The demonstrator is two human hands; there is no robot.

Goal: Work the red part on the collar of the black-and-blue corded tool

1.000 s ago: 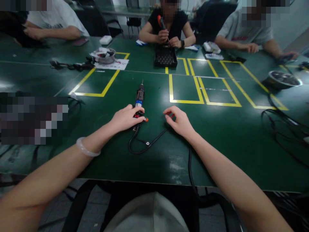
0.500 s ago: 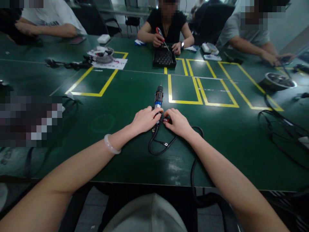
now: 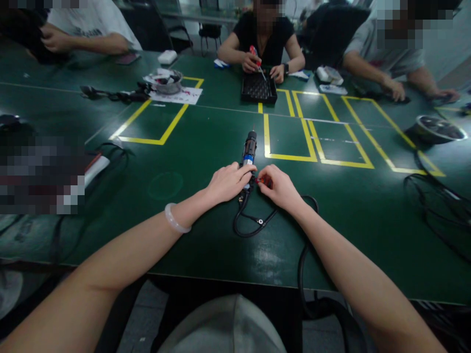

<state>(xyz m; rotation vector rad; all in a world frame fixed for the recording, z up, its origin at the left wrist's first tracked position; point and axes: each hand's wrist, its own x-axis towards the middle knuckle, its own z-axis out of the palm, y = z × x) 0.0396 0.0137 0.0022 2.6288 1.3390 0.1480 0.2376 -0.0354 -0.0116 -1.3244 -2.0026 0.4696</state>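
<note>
A slim black cylindrical tool (image 3: 250,145) with a blue band, a silver section and a thin pointed tip lies on the green table, tip facing away from me. My left hand (image 3: 231,181) is closed over its lower body, thumb and fingers around it. Just right of the tool, my right hand (image 3: 277,186) pinches a small red part (image 3: 258,181), mostly covered by the fingers; its exact kind does not show. From the tool's near end a black cable (image 3: 243,236) loops back under my right wrist, with a ring terminal (image 3: 260,221) on a thin lead.
Across the table a co-worker holds a red-handled screwdriver (image 3: 253,51) over a black tray (image 3: 258,93). Yellow tape outlines (image 3: 290,158) mark the tabletop. Parts fill a bowl (image 3: 171,83) at the far left and another bowl (image 3: 437,130) at right, near coiled cables (image 3: 423,193).
The view has turned slightly left, so everything sits further right. My hands keep nearly the same hold, and more red shows in my right fingers. The right-hand co-worker's hands have moved apart.
</note>
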